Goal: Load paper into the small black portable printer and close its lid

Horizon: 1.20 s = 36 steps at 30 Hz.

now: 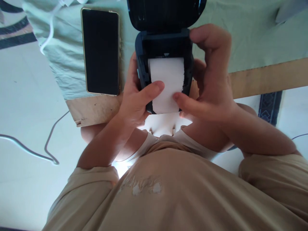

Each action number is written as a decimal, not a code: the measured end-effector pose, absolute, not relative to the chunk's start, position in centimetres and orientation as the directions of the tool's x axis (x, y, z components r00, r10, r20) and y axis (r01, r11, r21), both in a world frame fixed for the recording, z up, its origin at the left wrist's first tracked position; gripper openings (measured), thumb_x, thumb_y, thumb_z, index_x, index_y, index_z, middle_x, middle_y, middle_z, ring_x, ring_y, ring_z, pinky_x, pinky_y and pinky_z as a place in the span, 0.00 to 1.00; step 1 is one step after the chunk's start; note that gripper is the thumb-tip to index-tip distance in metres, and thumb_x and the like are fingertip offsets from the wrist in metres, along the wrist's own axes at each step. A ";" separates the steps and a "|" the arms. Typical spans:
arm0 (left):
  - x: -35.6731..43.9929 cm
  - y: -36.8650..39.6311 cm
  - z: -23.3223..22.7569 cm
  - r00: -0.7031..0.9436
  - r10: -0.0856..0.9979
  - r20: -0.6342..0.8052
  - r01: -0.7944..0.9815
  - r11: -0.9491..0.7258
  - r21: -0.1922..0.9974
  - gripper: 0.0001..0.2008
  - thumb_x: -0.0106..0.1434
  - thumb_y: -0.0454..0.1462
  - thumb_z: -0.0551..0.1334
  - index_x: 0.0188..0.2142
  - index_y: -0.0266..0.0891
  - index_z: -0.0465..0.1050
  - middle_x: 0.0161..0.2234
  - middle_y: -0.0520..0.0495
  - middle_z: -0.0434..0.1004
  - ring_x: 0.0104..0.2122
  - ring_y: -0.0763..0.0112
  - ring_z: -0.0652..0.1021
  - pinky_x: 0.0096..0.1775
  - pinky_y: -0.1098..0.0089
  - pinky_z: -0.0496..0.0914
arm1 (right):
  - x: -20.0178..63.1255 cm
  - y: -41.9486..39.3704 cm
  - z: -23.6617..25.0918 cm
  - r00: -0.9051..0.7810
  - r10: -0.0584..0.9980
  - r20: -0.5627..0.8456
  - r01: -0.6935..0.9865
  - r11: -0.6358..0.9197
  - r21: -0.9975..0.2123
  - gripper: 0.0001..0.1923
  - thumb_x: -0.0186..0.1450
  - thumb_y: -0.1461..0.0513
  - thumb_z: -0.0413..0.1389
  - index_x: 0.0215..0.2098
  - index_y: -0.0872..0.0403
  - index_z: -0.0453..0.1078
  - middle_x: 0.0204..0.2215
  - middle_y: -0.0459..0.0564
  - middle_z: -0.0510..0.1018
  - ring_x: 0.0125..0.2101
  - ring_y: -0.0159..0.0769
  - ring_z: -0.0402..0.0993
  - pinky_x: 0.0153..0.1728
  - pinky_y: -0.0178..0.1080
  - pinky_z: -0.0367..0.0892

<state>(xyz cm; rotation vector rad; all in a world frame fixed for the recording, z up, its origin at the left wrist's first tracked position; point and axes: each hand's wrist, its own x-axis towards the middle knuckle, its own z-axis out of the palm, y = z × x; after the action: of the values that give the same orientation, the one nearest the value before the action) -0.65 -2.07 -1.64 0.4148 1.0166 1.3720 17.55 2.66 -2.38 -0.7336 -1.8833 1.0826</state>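
A small black receipt printer (141, 48) is held between my two hands, its lid (166, 14) swung up and away from me. Inside its bay lies a white paper roll (166, 73), with a strip of paper reaching the near edge. My left hand (134, 96) wraps the printer's left side, thumb resting on the paper. On the other side, my right hand (214, 77) has its thumb tip at the paper's right edge and its bent index finger at the printer's upper right corner. The remaining right fingers are partly hidden beside the printer.
A phone (101, 53) with a dark screen lies left of the printer on the light green cloth (247, 38). The table's bare wooden edge (267, 77) runs below the cloth. White cables (51, 29) hang at the left, and a grey object (291, 11) stands at the upper right.
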 end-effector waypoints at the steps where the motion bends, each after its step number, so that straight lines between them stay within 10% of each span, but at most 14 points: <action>1: -0.6 -2.1 -1.6 -0.128 0.934 -0.334 -0.601 0.195 0.775 0.23 0.54 0.42 0.83 0.46 0.50 0.79 0.36 0.53 0.84 0.40 0.59 0.87 0.42 0.65 0.84 | 17.4 2.6 -2.4 -0.475 0.782 0.403 0.054 0.483 -0.874 0.38 0.63 0.54 0.66 0.70 0.40 0.62 0.69 0.50 0.62 0.69 0.43 0.67 0.58 0.41 0.80; 7: -0.9 -1.9 -2.2 -0.037 0.978 -0.207 -0.605 0.143 0.783 0.26 0.55 0.39 0.84 0.51 0.63 0.83 0.57 0.56 0.86 0.61 0.49 0.85 0.50 0.58 0.85 | 17.4 3.3 -2.7 -0.488 0.775 0.403 0.009 0.466 -0.885 0.38 0.65 0.54 0.68 0.70 0.39 0.62 0.71 0.47 0.65 0.71 0.39 0.65 0.40 0.30 0.77; 15: -1.9 -1.6 -4.1 0.013 0.994 -0.112 -0.559 0.100 0.823 0.34 0.53 0.39 0.83 0.58 0.62 0.80 0.54 0.55 0.87 0.52 0.52 0.87 0.50 0.56 0.85 | 17.1 3.9 -2.8 -0.505 0.823 0.260 0.091 0.350 -0.932 0.38 0.63 0.42 0.69 0.64 0.43 0.62 0.62 0.52 0.69 0.56 0.39 0.73 0.36 0.33 0.78; 23: -1.3 -2.2 -2.9 -0.033 0.976 -0.216 -0.542 0.164 0.824 0.39 0.50 0.40 0.84 0.60 0.62 0.77 0.56 0.54 0.86 0.57 0.45 0.82 0.56 0.50 0.83 | 16.4 4.8 -1.3 -0.548 0.835 0.054 0.184 0.184 -0.966 0.47 0.64 0.28 0.61 0.69 0.45 0.67 0.59 0.53 0.73 0.62 0.45 0.76 0.46 0.38 0.85; 33: -1.7 -2.6 -0.5 -0.043 0.929 -0.368 -0.496 0.300 0.815 0.23 0.58 0.39 0.82 0.50 0.52 0.80 0.40 0.56 0.86 0.36 0.65 0.83 0.40 0.64 0.85 | 17.7 6.2 -2.1 -0.417 0.723 0.551 -0.085 0.572 -0.816 0.23 0.75 0.52 0.61 0.63 0.55 0.79 0.60 0.51 0.80 0.63 0.37 0.76 0.65 0.40 0.77; 36: -1.7 -2.5 -0.4 -0.045 0.881 -0.471 -0.516 0.384 0.766 0.30 0.51 0.39 0.85 0.52 0.53 0.80 0.40 0.54 0.86 0.42 0.58 0.86 0.42 0.61 0.86 | 18.2 6.7 -2.9 -0.472 0.651 0.595 -0.095 0.634 -0.768 0.27 0.74 0.49 0.61 0.65 0.54 0.77 0.62 0.53 0.77 0.66 0.40 0.74 0.67 0.43 0.75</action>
<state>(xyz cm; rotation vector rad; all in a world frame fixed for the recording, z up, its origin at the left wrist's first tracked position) -1.74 -2.45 -0.45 0.4137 1.1237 1.1828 18.21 6.68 -2.93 -0.4432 -1.8664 0.9451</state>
